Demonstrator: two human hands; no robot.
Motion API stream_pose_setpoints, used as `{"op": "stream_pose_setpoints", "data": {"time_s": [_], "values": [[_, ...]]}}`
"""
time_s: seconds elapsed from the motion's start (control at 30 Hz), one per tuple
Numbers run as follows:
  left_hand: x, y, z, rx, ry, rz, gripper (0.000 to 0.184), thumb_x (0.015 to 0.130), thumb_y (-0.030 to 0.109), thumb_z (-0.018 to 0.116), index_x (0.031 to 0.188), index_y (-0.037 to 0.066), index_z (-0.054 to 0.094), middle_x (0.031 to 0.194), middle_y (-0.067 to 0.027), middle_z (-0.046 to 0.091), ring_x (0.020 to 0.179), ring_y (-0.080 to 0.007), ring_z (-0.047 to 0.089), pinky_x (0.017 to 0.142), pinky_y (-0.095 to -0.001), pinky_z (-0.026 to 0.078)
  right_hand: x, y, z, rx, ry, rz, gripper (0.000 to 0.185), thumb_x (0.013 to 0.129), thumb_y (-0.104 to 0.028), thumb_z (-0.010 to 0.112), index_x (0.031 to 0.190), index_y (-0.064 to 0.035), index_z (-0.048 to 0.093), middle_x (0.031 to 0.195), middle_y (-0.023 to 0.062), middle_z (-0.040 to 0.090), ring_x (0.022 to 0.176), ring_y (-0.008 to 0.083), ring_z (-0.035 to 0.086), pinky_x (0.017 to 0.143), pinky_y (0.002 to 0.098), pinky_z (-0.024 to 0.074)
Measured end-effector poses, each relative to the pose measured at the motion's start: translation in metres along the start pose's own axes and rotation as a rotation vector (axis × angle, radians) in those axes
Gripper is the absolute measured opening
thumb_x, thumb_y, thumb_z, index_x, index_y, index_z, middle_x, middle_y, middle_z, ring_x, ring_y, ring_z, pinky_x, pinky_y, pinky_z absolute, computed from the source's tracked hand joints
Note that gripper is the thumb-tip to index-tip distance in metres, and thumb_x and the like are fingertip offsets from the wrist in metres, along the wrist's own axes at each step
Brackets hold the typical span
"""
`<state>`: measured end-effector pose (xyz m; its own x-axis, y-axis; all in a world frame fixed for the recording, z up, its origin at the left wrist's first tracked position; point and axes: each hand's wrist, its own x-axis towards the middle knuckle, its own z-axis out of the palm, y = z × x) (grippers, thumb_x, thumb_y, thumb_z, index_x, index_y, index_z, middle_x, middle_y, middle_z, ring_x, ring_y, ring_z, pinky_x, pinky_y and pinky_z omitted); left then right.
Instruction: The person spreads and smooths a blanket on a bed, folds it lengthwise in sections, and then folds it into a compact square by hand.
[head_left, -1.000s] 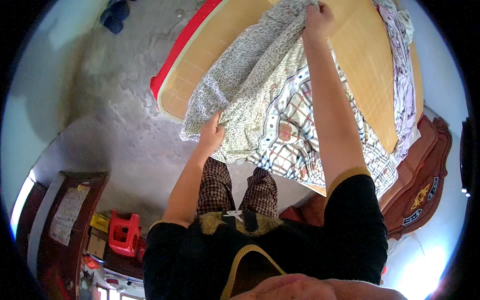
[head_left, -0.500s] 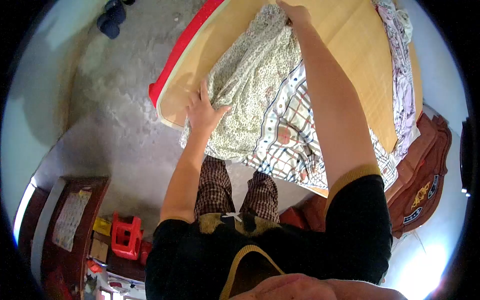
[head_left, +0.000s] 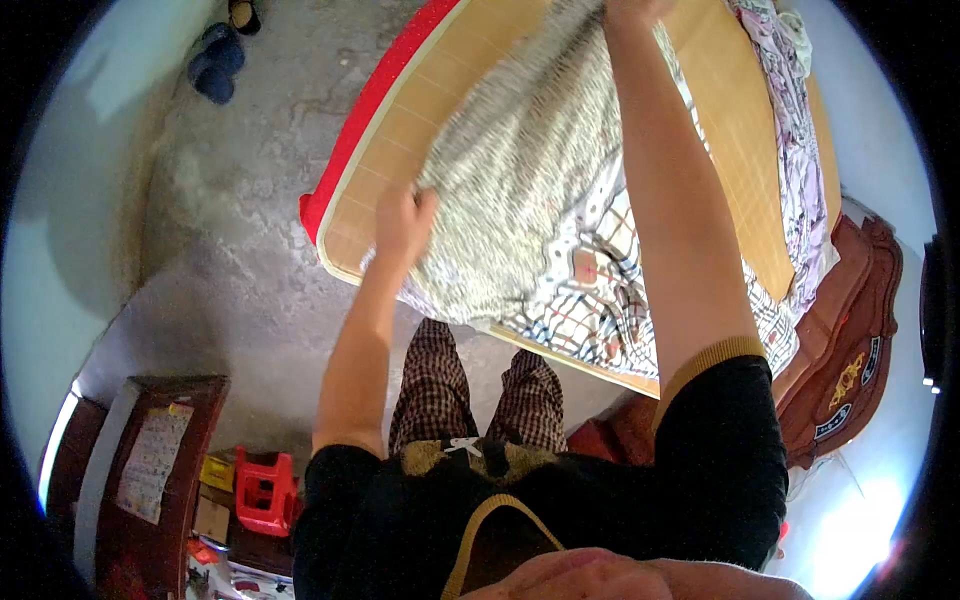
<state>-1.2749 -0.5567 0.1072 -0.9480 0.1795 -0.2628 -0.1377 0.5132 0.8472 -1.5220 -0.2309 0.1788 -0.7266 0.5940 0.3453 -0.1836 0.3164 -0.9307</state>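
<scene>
A quilt [head_left: 520, 190] with a small grey-green print lies across the bed, blurred by motion, and its plaid section [head_left: 590, 290] sits crumpled toward the near edge. My left hand [head_left: 405, 222] is closed on the quilt's left edge. At the top of the view, my right hand [head_left: 638, 10] grips the far part of the quilt, its fingers partly cut off by the frame. Between the two hands the fabric is stretched and lifted. Under it shows the tan mat [head_left: 735, 130] covering the bed.
Red trim [head_left: 365, 120] runs along the bed's left side. Bunched lilac fabric [head_left: 800, 170] lies along the right side, near a carved wooden headboard [head_left: 845, 350]. Dark slippers [head_left: 215, 65] rest on the concrete floor [head_left: 250, 230]. A red stool [head_left: 265, 490] stands at the lower left.
My left hand went from spread flat on the quilt to closed on its edge. My right hand moved farther away and to the right, pulling the quilt along with it.
</scene>
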Motion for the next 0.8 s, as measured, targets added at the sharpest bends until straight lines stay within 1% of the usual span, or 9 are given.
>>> {"op": "stream_pose_setpoints", "data": {"time_s": [0.07,0.1,0.17,0.23,0.33,0.37,0.5,0.6,0.8], "values": [[0.017,-0.014,-0.003,0.086,0.008,-0.052,0.038,0.088,0.021,0.054,0.121,0.002,0.051,0.101,-0.0264,0.062,0.092,-0.042,0.061,0.078,-0.0468,0.047,-0.029,-0.059,0.022,-0.208,-0.245,0.163,0.032,0.084,-0.005,0.052,0.114,-0.0036,0.063,0.086,0.0109,0.064,0.074,0.0182,0.061,0.069,0.0298,0.0498],[0.022,-0.019,-0.004,0.135,0.01,-0.043,0.041,0.09,0.022,0.052,0.125,0.002,0.049,0.098,-0.0263,0.063,0.092,-0.0419,0.061,0.078,-0.0465,0.047,-0.029,-0.02,0.035,-0.34,-0.239,-0.212,0.04,0.085,-0.011,0.058,0.125,-0.0044,0.057,0.105,0.0166,0.065,0.097,0.0255,0.063,0.085,0.0339,0.0494],[0.041,-0.059,-0.004,0.136,0.028,-0.056,0.045,0.091,0.025,0.053,0.129,0.003,0.047,0.103,-0.0261,0.063,0.094,-0.0421,0.061,0.079,-0.0467,0.047,-0.052,0.014,0.023,-0.326,-0.287,-0.24,0.046,0.086,-0.018,0.063,0.13,-0.0066,0.053,0.123,0.0213,0.059,0.118,0.0309,0.055,0.1,0.0377,0.0428],[0.039,-0.067,-0.003,0.127,0.03,-0.081,0.049,0.091,0.028,0.054,0.133,0.003,0.044,0.108,-0.0258,0.062,0.096,-0.0423,0.061,0.081,-0.0469,0.047,-0.098,0.032,-0.007,-0.301,-0.379,0.017,0.052,0.088,-0.024,0.065,0.135,-0.0112,0.049,0.13,0.0217,0.054,0.122,0.0285,0.052,0.104,0.036,0.0383],[-0.008,-0.055,-0.009,0.253,-0.128,-0.001,0.071,0.085,0.038,0.064,0.14,0.003,0.036,0.128,-0.0254,0.053,0.111,-0.0416,0.055,0.092,-0.046,0.044,-0.21,-0.014,-0.08,-0.489,-0.368,-0.095,0.025,0.089,-0.009,0.057,0.112,-0.0031,0.061,0.11,0.0154,0.063,0.104,0.0273,0.059,0.088,0.0358,0.0463],[-0.018,-0.05,-0.011,0.256,-0.138,0.0,0.071,0.085,0.038,0.064,0.14,0.003,0.036,0.128,-0.0254,0.053,0.111,-0.0416,0.055,0.092,-0.046,0.044,-0.243,-0.023,-0.1,-0.521,-0.343,-0.083,0.022,0.086,-0.008,0.058,0.107,-0.0026,0.061,0.103,0.0189,0.06,0.1,0.037,0.055,0.088,0.041,0.0427],[-0.034,-0.068,-0.008,0.216,-0.299,-0.206,0.071,0.079,0.027,0.07,0.137,0.0,0.039,0.125,-0.0269,0.054,0.112,-0.04,0.056,0.095,-0.0438,0.043,-0.359,-0.028,-0.187,-0.96,-0.601,-0.008,0.04,0.088,-0.019,0.058,0.127,-0.013,0.053,0.136,0.0153,0.046,0.13,0.038,0.037,0.107,0.0528,0.0262],[-0.003,-0.056,-0.02,0.252,-0.239,-0.144,0.061,0.081,0.019,0.066,0.134,-0.002,0.042,0.124,-0.027,0.055,0.114,-0.04,0.054,0.097,-0.0426,0.042,-0.385,-0.009,-0.168,-1.108,-0.664,0.167,0.048,0.092,-0.028,0.052,0.138,-0.0176,0.044,0.151,0.0153,0.029,0.14,0.04,0.021,0.114,0.0545,0.0116],[0.025,-0.051,-0.04,0.355,-0.026,-0.042,0.06,0.082,0.024,0.069,0.133,0.003,0.045,0.128,-0.0233,0.053,0.121,-0.0386,0.049,0.101,-0.0436,0.038,-0.364,0.016,-0.131,-0.952,-0.485,0.069,0.048,0.091,-0.03,0.054,0.139,-0.025,0.044,0.151,0.0125,0.028,0.141,0.0416,0.018,0.113,0.0576,0.0125]]}}
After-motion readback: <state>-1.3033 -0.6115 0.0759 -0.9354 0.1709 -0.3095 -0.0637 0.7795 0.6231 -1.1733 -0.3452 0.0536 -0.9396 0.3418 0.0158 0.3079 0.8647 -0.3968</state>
